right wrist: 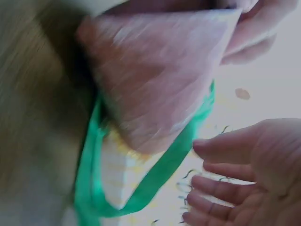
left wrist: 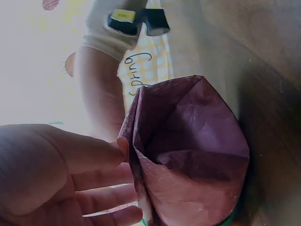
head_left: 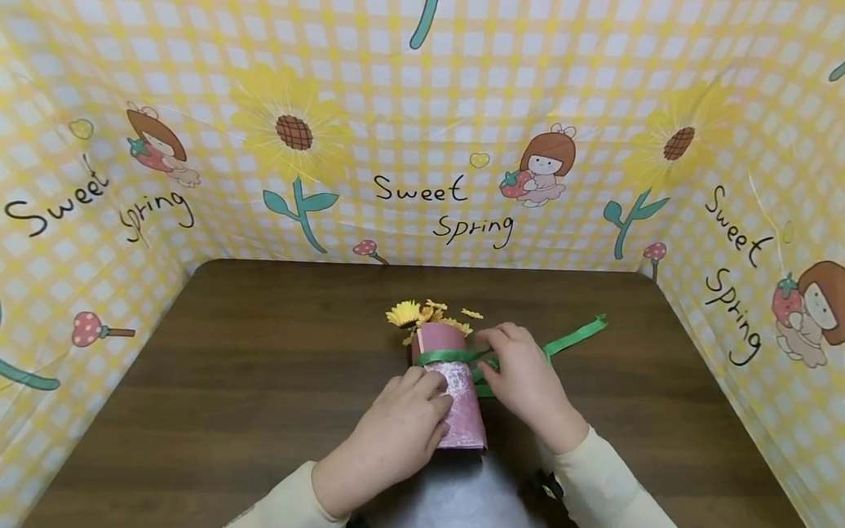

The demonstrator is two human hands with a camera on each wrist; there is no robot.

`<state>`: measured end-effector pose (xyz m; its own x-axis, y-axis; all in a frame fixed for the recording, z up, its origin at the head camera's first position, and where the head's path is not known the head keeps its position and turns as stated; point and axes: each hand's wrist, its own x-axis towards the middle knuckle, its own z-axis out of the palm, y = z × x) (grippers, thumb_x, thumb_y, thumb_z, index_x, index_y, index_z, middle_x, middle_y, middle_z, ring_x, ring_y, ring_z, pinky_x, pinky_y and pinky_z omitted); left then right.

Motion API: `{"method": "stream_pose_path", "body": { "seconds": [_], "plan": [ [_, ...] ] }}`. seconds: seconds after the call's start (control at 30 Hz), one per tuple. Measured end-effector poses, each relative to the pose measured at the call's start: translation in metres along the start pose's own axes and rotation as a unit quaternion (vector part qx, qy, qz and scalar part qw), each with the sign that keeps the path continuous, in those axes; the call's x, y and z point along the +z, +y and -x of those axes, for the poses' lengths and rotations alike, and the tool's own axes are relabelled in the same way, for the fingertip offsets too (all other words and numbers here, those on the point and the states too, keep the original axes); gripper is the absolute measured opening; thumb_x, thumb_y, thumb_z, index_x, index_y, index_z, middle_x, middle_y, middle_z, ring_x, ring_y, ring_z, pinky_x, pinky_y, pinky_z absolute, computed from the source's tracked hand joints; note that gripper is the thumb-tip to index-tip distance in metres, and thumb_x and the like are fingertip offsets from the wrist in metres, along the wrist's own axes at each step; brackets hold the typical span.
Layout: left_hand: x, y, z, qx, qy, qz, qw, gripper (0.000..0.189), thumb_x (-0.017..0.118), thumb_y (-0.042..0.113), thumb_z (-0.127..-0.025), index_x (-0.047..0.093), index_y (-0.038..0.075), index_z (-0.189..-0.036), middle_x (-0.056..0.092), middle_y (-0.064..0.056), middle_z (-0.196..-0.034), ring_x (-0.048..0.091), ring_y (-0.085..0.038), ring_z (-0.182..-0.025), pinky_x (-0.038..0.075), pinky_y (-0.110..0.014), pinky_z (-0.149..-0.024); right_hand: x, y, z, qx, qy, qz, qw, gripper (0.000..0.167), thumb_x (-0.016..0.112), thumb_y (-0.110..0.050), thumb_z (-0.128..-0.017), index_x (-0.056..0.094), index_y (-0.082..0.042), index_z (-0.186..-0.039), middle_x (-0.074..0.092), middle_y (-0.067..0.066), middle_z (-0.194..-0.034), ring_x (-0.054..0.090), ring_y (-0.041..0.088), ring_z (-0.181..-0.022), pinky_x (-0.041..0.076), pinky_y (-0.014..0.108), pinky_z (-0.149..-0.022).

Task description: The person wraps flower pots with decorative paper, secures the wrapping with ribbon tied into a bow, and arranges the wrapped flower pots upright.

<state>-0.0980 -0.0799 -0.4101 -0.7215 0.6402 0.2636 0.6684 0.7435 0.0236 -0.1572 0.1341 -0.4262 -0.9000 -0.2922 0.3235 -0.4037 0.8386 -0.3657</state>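
A bouquet of yellow flowers (head_left: 406, 314) lies on the table, wrapped in a pink paper cone (head_left: 457, 425) whose lower end faces the person. The left hand (head_left: 404, 417) rests on the paper's left side, its fingertips against the overlapping edge. In the left wrist view the hollow lower end of the pink paper (left wrist: 197, 183) shows. A green ribbon (head_left: 444, 356) crosses the wrap below the flowers. Beside its right side is the right hand (head_left: 526, 375), thumb and fingers apart. The right wrist view shows the thumb tip right at the loose green ribbon (right wrist: 162, 172).
The brown wooden table (head_left: 255, 390) bears the bouquet near its middle. A ribbon tail (head_left: 578, 335) stretches off to the right. A yellow checked cloth (head_left: 412, 117) with printed flowers and words encloses the back and both sides. Dark straps (head_left: 544, 484) sit at the wrists.
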Motion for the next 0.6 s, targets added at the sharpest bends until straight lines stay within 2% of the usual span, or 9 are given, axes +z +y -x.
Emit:
{"method": "stream_pose_path", "body": {
  "seconds": [0.07,0.1,0.23,0.33,0.47,0.6],
  "plan": [
    [0.0,0.0,0.0,0.002,0.002,-0.007,1.0,0.017,0.075,0.029,-0.091,0.075,0.016,-0.103,0.066,-0.001,-0.112,0.056,-0.022,-0.108,0.05,-0.041,-0.091,0.005,0.012,-0.002,0.007,-0.014,0.023,0.9996,0.045,0.084,-0.014,-0.084,0.07,-0.006,-0.125,0.066,0.011,-0.116,0.061,0.031,-0.106,0.053,0.047,-0.09],
    [0.001,0.0,0.0,0.003,0.002,-0.005,1.0,0.017,0.075,0.028,-0.091,0.075,0.016,-0.103,0.066,0.0,-0.112,0.056,-0.022,-0.109,0.05,-0.041,-0.092,0.008,0.018,-0.003,0.007,-0.025,0.027,0.9993,0.044,0.084,-0.015,-0.084,0.07,-0.005,-0.124,0.066,0.012,-0.116,0.06,0.033,-0.106,0.053,0.048,-0.09],
    [0.001,-0.002,-0.002,0.005,-0.007,0.023,0.9997,0.017,0.075,0.025,-0.092,0.075,0.012,-0.104,0.067,-0.003,-0.109,0.061,-0.022,-0.105,0.052,-0.04,-0.094,0.009,0.04,-0.009,0.011,-0.066,0.002,0.9977,0.017,0.078,-0.01,-0.084,0.072,-0.007,-0.1,0.066,0.008,-0.099,0.06,0.029,-0.095,0.052,0.045,-0.085],
    [0.0,-0.004,-0.004,0.004,-0.019,0.043,0.9989,0.017,0.075,0.023,-0.091,0.075,0.011,-0.103,0.067,-0.004,-0.108,0.063,-0.021,-0.101,0.055,-0.039,-0.091,-0.004,0.054,-0.012,0.038,-0.09,-0.041,0.9943,0.006,0.07,-0.008,-0.087,0.067,-0.01,-0.092,0.063,0.004,-0.089,0.058,0.022,-0.082,0.05,0.04,-0.075],
    [0.0,-0.004,-0.004,0.002,-0.026,0.049,0.9985,0.016,0.076,0.023,-0.091,0.076,0.012,-0.102,0.067,-0.004,-0.108,0.063,-0.021,-0.101,0.056,-0.038,-0.09,-0.031,0.071,-0.011,0.071,-0.121,-0.092,0.9859,0.008,0.063,-0.011,-0.094,0.063,-0.012,-0.102,0.062,0.002,-0.087,0.052,0.017,-0.07,0.046,0.035,-0.067],
    [-0.001,-0.004,-0.005,0.001,-0.024,0.048,0.9986,0.016,0.076,0.023,-0.09,0.076,0.012,-0.102,0.067,-0.003,-0.107,0.063,-0.021,-0.1,0.056,-0.038,-0.088,-0.055,0.087,-0.007,0.073,-0.158,-0.105,0.9792,0.01,0.065,-0.012,-0.096,0.063,-0.011,-0.106,0.063,0.002,-0.089,0.053,0.017,-0.071,0.046,0.034,-0.067]
  ]
}}
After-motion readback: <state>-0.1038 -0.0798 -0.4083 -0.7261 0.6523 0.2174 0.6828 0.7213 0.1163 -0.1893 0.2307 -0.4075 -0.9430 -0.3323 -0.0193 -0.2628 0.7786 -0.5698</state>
